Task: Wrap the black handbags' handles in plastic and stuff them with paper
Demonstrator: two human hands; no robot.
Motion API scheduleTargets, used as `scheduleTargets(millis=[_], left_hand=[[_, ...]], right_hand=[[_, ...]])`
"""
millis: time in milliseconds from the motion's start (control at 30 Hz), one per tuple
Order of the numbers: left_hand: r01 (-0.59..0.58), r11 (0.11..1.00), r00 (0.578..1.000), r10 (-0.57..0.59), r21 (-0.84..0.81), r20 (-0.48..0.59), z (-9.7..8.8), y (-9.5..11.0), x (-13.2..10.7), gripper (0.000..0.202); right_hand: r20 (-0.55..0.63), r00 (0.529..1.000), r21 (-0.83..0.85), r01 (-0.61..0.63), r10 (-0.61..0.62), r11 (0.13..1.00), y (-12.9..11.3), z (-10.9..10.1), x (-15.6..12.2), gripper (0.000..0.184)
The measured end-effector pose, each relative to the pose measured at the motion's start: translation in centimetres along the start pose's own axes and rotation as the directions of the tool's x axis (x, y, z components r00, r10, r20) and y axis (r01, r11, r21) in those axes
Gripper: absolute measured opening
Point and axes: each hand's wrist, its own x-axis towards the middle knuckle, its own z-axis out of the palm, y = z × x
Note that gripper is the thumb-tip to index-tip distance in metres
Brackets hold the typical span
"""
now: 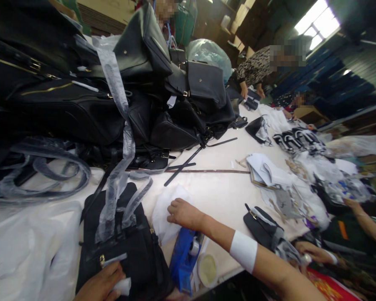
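Observation:
A black backpack (138, 259) lies at the near edge of the table, its straps partly wrapped in clear plastic film (108, 209). My left hand (105, 280) rests on its lower front with the fingers bent together, close to a gold zip pull (102, 260). Something white and rolled (123, 286) shows at that hand's fingers; what they grip is hidden. My right hand (184, 214) is closed above crumpled white tissue paper (167, 209), and its contents cannot be made out. Just below it stands a blue tape dispenser (183, 263), beside a round roll of tape (207, 269).
A high pile of black bags (97, 113) fills the left and back. White plastic sheeting (31, 251) lies at left. Rightward are a small black bag (261, 223), papers (266, 171) and plastic bags. Co-workers sit or stand along the table; one hand (313, 251) is nearby.

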Motion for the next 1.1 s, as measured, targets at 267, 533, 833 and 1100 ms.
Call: scheduleTargets(millis=[267, 533, 833, 1100], left_hand=[[-0.037, 0.999, 0.999, 0.037, 0.003, -0.032, -1.8, 1.8, 1.0, 0.031], [-0.033, 0.999, 0.996, 0.035, 0.020, -0.083, -2.6, 3.1, 1.1, 0.039], [0.024, 0.986, 0.996, -0.009, -0.162, 0.094, -5.6, 7.0, 4.7, 0.028], [0.116, 0.957, 0.989, -0.087, -0.267, 0.116, -5.0, 7.8, 6.9, 0.024]], right_hand=[[-0.107, 0.994, -0.017, -0.005, 0.003, 1.000, -0.1, -1.2, 1.1, 0.017], [-0.002, 0.990, 0.139, -0.141, 0.143, 0.980, 0.0, 0.5, 0.5, 0.015], [0.051, 0.997, 0.007, -0.066, 0.066, 0.998, -2.1, 3.4, 2.6, 0.015], [-0.068, 0.989, -0.024, -0.131, 0.129, 0.991, -3.0, 3.8, 1.7, 0.018]])
